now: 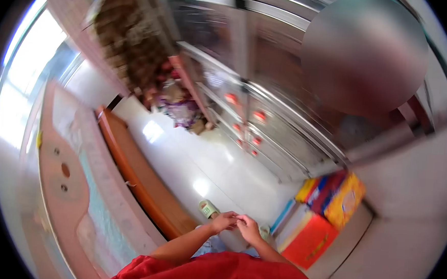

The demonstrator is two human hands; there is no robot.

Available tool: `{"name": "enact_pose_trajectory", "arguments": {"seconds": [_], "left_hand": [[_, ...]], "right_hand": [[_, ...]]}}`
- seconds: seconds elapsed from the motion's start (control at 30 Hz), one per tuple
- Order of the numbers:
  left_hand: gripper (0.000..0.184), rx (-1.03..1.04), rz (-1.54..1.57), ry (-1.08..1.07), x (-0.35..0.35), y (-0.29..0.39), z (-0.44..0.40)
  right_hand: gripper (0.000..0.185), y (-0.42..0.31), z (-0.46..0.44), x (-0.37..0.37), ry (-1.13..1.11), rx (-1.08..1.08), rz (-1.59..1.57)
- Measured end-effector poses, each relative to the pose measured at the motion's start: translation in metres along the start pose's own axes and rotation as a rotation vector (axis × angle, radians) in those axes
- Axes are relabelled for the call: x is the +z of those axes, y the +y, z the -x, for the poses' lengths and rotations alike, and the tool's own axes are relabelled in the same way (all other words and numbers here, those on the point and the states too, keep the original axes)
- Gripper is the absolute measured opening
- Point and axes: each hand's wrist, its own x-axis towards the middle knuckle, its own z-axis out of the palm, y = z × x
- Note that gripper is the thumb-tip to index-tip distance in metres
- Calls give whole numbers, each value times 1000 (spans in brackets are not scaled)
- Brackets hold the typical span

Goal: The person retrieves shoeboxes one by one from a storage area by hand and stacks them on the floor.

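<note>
Both hands are close together in front of the red shirt (225, 272), at the lower middle of the view. My left hand (224, 222) has bent fingers that meet those of my right hand (248, 228). Whether something small lies between the fingertips is too blurred to tell. Below the hands a foot in a pale green slipper (208, 208) stands on the shiny white floor (182, 152).
An orange-brown bench (139, 173) and a pink patterned panel (67, 181) run along the left. Glass-doored cabinets (269, 55) stand ahead. Colourful boxes (347, 198) and a red-orange box (309, 239) sit at the right. Bundled items (179, 108) hang or lie near the cabinet.
</note>
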Motion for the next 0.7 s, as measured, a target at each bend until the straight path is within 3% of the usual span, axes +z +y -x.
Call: {"name": "enact_pose_trajectory", "arguments": {"seconds": [0.1, 0.2, 0.23, 0.3, 0.5, 0.7], "left_hand": [[26, 65, 189, 62, -99, -8, 31], [23, 177, 477, 87, -180, -32, 36], [23, 173, 508, 93, -202, -26, 47], [21, 360, 560, 257, -240, 10, 81], [26, 538, 681, 379, -376, 95, 142], [24, 470, 842, 366, -532, 137, 116]], "right_hand": [[20, -15, -56, 79, -327, 38, 84], [19, -54, -107, 148, -447, 179, 27], [19, -73, -123, 174, -467, 195, 46], [18, -121, -152, 218, -499, 346, -285], [20, -247, -247, 331, -721, 334, -317], [21, -287, -379, 440, -730, 409, -216]]}}
